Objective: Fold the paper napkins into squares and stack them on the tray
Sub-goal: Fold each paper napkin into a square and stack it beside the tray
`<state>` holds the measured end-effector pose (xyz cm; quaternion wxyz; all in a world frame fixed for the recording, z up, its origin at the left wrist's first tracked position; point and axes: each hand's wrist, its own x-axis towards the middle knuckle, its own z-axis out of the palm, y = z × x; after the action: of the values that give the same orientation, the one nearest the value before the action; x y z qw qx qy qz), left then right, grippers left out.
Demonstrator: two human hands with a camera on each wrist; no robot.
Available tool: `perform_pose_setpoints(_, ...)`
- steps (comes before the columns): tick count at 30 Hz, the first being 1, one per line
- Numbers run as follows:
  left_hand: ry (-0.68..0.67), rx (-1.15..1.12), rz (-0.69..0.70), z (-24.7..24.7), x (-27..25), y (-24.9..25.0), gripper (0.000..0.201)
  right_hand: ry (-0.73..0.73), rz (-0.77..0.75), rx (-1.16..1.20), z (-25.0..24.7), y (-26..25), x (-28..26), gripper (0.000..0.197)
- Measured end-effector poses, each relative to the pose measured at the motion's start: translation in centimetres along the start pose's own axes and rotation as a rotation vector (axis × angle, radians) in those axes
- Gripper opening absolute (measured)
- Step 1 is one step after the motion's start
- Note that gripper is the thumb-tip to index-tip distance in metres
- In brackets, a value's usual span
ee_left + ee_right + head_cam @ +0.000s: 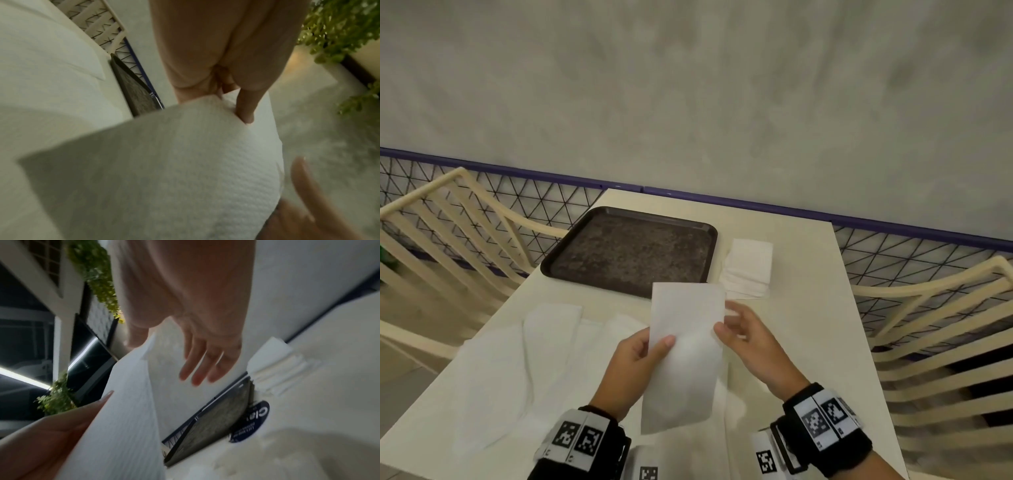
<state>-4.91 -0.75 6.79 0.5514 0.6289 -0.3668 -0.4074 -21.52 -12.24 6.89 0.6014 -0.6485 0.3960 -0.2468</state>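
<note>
A long white folded napkin stands upright in the air above the near part of the table. My left hand pinches its left edge, thumb in front and fingers behind. My right hand is at the right edge; its thumb touches the paper, while its straight fingers stay apart from the sheet. The dark empty tray lies beyond the napkin. A stack of folded white napkins sits right of the tray.
Unfolded napkins lie spread over the left near part of the cream table. Cream slatted chairs stand at the left and right. A wire fence with a purple rail runs behind. A blue round sticker is on the table.
</note>
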Motion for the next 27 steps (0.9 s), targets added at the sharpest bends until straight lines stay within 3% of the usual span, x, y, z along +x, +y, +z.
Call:
perform_pose_setpoints(4,0.006,-0.071,-0.011,-0.3,-0.2,1.0,0.025,-0.189,0.025,0.067,0.4,1.0,-1.1,0.026)
perform_pose_setpoints(12,-0.151,0.026,0.001,-0.6,-0.9,1.9,0.022,-0.156,0.004,0.166,-0.1,-0.3,-1.3,0.021)
perform_pose_setpoints(22,-0.082,-0.034,0.001,-0.7,-1.3,2.3,0.024,-0.167,-0.024,0.275,0.0,-1.0,-1.6,0.019)
perform_pose_setpoints(27,-0.090,-0.023,0.015,-0.9,-1.4,2.6,0.040,-0.168,-0.051,0.190,-0.5,-1.2,-1.7,0.035)
